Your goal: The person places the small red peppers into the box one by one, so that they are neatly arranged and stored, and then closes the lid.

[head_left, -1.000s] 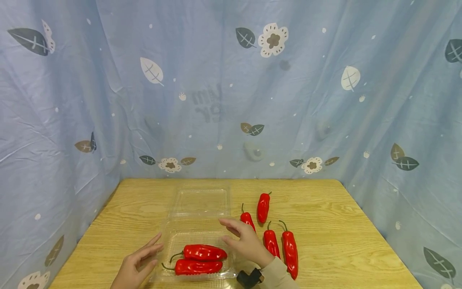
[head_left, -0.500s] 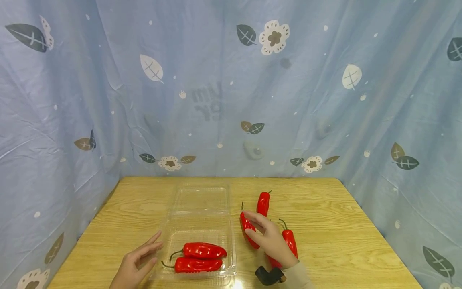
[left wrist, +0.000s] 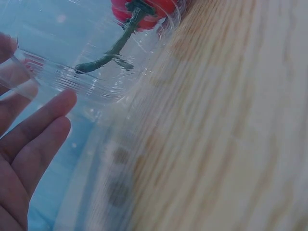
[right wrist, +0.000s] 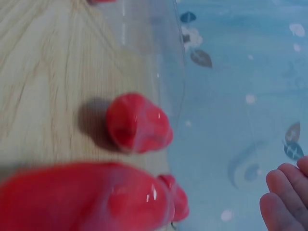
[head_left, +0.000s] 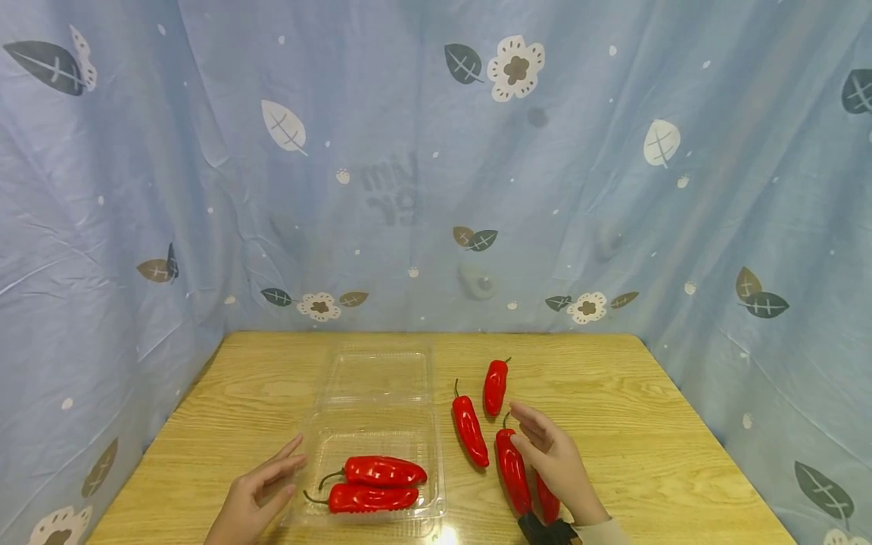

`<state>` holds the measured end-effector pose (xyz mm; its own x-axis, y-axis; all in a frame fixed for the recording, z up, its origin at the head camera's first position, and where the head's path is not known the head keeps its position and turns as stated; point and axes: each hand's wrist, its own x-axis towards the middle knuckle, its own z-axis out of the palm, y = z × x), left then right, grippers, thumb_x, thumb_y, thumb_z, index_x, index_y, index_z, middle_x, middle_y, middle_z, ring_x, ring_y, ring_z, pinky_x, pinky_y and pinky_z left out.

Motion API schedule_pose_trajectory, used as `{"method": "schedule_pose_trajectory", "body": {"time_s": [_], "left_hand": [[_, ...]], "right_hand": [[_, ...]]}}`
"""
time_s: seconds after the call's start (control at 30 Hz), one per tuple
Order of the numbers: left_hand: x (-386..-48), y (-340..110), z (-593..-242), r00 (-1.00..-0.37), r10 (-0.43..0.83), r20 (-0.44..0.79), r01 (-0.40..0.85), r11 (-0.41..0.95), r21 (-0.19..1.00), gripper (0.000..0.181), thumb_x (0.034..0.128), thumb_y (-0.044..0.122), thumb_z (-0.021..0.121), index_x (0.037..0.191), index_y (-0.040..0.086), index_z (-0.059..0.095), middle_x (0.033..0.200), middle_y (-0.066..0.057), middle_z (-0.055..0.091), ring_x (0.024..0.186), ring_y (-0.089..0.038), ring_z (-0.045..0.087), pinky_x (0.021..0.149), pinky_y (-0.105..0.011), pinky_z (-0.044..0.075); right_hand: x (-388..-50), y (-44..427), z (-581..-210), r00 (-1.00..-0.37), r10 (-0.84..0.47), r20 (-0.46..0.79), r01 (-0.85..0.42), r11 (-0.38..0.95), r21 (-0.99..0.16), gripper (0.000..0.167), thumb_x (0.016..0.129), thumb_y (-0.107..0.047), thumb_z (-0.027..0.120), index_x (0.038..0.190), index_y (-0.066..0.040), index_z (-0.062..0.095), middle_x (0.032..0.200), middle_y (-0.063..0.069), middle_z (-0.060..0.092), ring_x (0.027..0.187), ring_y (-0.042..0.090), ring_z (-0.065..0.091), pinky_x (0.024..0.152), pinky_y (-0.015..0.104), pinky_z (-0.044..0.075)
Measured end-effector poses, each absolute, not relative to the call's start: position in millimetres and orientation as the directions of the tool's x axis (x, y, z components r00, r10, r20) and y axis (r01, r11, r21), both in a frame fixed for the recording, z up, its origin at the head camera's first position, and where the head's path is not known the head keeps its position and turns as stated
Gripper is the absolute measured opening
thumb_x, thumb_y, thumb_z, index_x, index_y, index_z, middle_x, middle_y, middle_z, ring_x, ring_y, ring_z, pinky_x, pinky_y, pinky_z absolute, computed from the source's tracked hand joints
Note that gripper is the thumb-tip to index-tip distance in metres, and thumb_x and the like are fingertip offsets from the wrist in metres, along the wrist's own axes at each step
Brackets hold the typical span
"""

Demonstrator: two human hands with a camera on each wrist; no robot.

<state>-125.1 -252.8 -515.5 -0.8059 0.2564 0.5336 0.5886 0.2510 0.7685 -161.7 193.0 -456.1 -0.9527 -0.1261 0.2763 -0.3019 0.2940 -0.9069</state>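
Note:
In the head view, a clear plastic clamshell box [head_left: 334, 446] lies unfolded, with two red peppers, the upper pepper [head_left: 384, 471] and the lower pepper [head_left: 373, 498], side by side in its near half. My left hand [head_left: 252, 496] is at the box's left side, fingers loosely extended; in the left wrist view its fingertips [left wrist: 65, 101] are close to the box edge, contact unclear. Over the rightmost pepper [head_left: 546, 501], my right hand [head_left: 553, 458] hovers with relaxed fingers and partly hides it. Beside that hand lies another long red pepper [head_left: 512, 469]. Nothing shows in either hand.
Left of the right hand lies a red pepper [head_left: 470, 430], and a shorter pepper [head_left: 496, 387] is farther back. The box's lid half [head_left: 378, 376] lies flat toward the rear. A blue patterned curtain [head_left: 381, 189] surrounds the wooden table [head_left: 647, 424].
My right hand has moved rightward from above the box, past the nearer peppers, to the rightmost pepper. The left hand, the box and the peppers in it have stayed in place.

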Motion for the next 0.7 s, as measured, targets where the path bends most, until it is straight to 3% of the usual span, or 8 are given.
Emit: {"method": "schedule_pose_trajectory", "body": {"time_s": [0.2,0.33,0.7], "left_hand": [[-125,-253,-517,-0.802,0.256,0.539,0.593,0.244,0.767,0.037,0.0857,-0.017,0.054,0.123,-0.017,0.052,0.147,-0.009,0.044,0.112,-0.004,0.059,0.082,-0.016,0.053],[-124,-253,-517,-0.806,0.252,0.536,0.589,0.243,0.771,0.037,0.0859,-0.017,0.054,0.122,-0.017,0.052,0.147,-0.007,0.044,0.112,-0.004,0.059,0.082,-0.015,0.053],[-125,-253,-516,-0.808,0.267,0.525,0.586,0.266,0.765,0.036,0.0861,-0.016,0.055,0.123,-0.015,0.053,0.147,-0.014,0.042,0.114,-0.004,0.058,0.086,-0.013,0.051]], "right_hand": [[-152,209,-458,-0.979,-0.019,0.205,-0.2,0.32,-0.926,0.047,0.091,-0.017,0.065,0.133,-0.002,0.051,0.136,0.017,0.053,0.118,0.003,0.053,0.093,0.012,0.045],[-147,218,-462,-0.986,0.041,0.164,-0.141,0.336,-0.931,0.047,0.091,-0.018,0.064,0.134,-0.002,0.051,0.137,0.016,0.052,0.114,-0.008,0.05,0.093,0.007,0.041],[-144,234,-474,-0.986,0.1,0.132,-0.089,0.35,-0.933,0.051,0.09,-0.019,0.066,0.135,0.0,0.049,0.139,0.018,0.05,0.108,-0.02,0.044,0.091,0.001,0.037]]}}
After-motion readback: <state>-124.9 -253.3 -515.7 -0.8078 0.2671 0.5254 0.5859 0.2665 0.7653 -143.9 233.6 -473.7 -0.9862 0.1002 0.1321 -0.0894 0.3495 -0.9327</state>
